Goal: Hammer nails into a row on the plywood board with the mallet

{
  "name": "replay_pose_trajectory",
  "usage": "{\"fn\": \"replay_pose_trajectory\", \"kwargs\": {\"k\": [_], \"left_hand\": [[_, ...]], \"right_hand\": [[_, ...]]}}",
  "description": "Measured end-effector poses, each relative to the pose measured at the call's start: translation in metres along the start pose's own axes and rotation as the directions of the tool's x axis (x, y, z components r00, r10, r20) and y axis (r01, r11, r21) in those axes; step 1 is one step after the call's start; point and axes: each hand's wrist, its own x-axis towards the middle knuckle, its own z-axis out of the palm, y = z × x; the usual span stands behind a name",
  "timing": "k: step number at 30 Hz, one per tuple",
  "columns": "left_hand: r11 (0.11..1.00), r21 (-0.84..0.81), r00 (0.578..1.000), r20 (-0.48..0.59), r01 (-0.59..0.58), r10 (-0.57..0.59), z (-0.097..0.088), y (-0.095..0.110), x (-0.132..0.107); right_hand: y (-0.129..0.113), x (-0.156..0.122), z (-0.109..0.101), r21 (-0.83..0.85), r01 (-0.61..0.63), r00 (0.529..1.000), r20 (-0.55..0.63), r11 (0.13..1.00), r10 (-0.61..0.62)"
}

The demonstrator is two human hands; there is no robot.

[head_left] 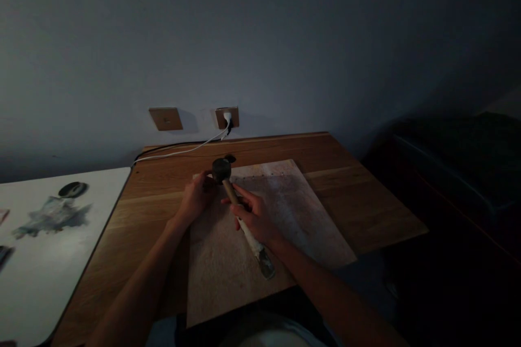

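Note:
My right hand [253, 214] is wrapped round the handle of a hammer [222, 169] with a dark, blunt head, probably a mallet. Its pale handle end slants down toward me. Just left of the hammer head, my left hand [196, 195] rests at the board's far left corner with its fingers drawn together. The head partly covers those fingertips, so what they pinch is hidden. Under both hands lies a flat, light wooden board [232, 276]. A row of small dark nails or marks [264, 176] runs along its far edge.
The board lies on a wooden table [345, 190] against the wall. Behind the hammer head sits a small dark round object [230, 158]. White and black cables [183, 150] run to a wall socket [222, 118]. At left stands a white table [44, 265] with a crumpled bag [52, 217] and a dark round item [73, 190].

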Motion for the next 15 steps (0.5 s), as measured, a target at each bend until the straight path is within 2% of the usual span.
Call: {"fn": "replay_pose_trajectory", "kwargs": {"k": [4, 8, 12, 15], "left_hand": [[1.0, 0.017, 1.0, -0.009, 0.011, -0.011, 0.0, 0.0, 0.0], [1.0, 0.01, 1.0, 0.007, 0.001, -0.001, 0.0, 0.001, 0.0], [1.0, -0.014, 0.999, 0.045, -0.009, 0.009, -0.001, 0.003, -0.001], [1.0, -0.011, 0.999, 0.045, -0.021, 0.022, -0.001, 0.003, 0.0]], "right_hand": [[0.004, 0.0, -0.003, -0.018, -0.033, 0.999, 0.018, 0.999, 0.033], [-0.006, -0.01, -0.003, 0.014, 0.033, 0.999, -0.005, 0.999, -0.033], [-0.019, -0.038, -0.011, 0.046, 0.084, 0.986, -0.146, 0.995, -0.076], [-0.022, -0.067, -0.027, -0.062, 0.05, 0.979, -0.193, 0.997, -0.061]]}}
